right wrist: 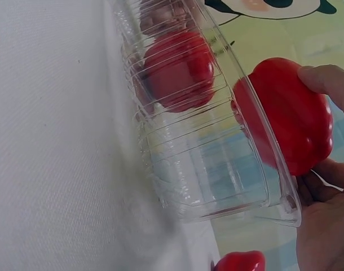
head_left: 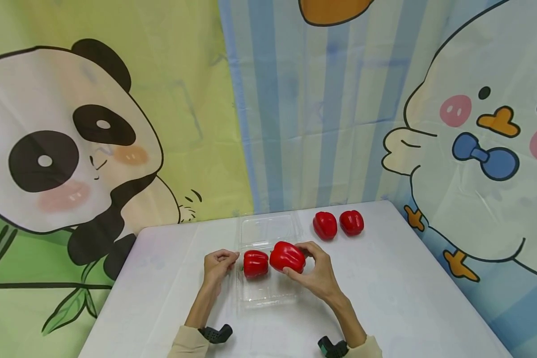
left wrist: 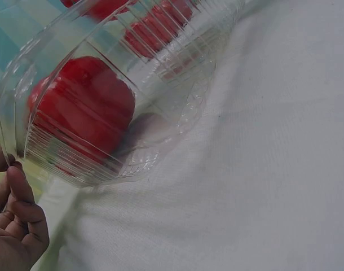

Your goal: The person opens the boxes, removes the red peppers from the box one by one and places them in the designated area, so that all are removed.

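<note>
A clear plastic clamshell box (head_left: 268, 294) lies on the table with its lid (head_left: 268, 229) folded back away from me. One red bell pepper (head_left: 255, 263) sits inside, in the left part of the box. My left hand (head_left: 218, 267) pinches the box's left rim between thumb and fingertips, as the left wrist view shows. Between the thumb and fingers of my right hand (head_left: 318, 274) is a second red bell pepper (head_left: 287, 257). In the right wrist view this held pepper (right wrist: 293, 116) is above the right part of the box, at rim height, partly behind the clear wall.
Two more red bell peppers, a left one (head_left: 324, 225) and a right one (head_left: 351, 223), stand behind the box to the right. The white-covered table (head_left: 174, 248) ends at a curtain (head_left: 286, 124) with cartoon animals.
</note>
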`<state>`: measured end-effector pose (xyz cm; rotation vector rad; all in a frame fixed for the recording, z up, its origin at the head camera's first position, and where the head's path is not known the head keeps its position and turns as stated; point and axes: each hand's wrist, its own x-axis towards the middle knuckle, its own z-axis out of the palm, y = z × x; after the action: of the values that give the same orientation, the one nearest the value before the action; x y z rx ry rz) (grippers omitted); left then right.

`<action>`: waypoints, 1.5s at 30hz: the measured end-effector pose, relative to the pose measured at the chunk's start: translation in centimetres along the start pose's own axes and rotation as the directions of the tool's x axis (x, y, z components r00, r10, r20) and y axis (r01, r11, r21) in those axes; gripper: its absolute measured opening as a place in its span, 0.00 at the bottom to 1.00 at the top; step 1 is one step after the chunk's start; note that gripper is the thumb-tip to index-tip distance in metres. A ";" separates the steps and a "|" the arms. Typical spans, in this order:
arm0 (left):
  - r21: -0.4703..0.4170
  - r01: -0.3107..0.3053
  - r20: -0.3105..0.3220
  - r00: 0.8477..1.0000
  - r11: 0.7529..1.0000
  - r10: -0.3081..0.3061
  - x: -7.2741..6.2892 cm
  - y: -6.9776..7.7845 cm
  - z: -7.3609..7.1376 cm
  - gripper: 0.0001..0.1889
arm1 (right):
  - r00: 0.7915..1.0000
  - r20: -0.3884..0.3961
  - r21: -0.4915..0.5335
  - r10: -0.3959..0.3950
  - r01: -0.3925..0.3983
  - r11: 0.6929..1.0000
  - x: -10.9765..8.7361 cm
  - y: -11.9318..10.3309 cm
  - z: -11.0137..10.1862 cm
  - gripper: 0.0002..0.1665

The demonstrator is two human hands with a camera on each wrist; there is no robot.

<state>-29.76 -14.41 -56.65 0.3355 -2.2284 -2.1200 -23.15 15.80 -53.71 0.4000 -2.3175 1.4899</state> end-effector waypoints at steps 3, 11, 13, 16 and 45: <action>-0.005 0.000 -0.003 1.000 1.000 0.000 0.1 -0.1 0.1 0.08 | 1.000 0.002 -0.002 0.008 -0.008 1.000 0.0 0.0 -0.1 0.38; 0.002 0.009 0.005 1.000 1.000 -0.009 0.1 0.0 -0.1 0.09 | 1.000 -0.012 -0.003 0.009 -0.009 1.000 0.0 0.2 0.0 0.38; 0.000 0.009 0.008 1.000 1.000 -0.009 0.1 0.0 -0.2 0.09 | 1.000 -0.015 -0.003 0.005 -0.005 1.000 0.0 0.2 0.0 0.38; -0.003 0.008 0.012 1.000 1.000 -0.008 0.3 -0.1 -0.3 0.10 | 1.000 -0.024 0.001 0.003 -0.003 1.000 0.1 0.3 -0.1 0.37; 0.006 0.010 0.012 1.000 1.000 -0.010 0.1 0.0 -0.2 0.09 | 0.992 -0.120 -0.013 0.049 -0.051 0.999 0.1 0.5 -1.0 0.41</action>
<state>-29.85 -14.67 -56.63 0.3356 -2.2452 -2.1259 -23.32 16.95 -53.66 0.2435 -2.2595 1.4752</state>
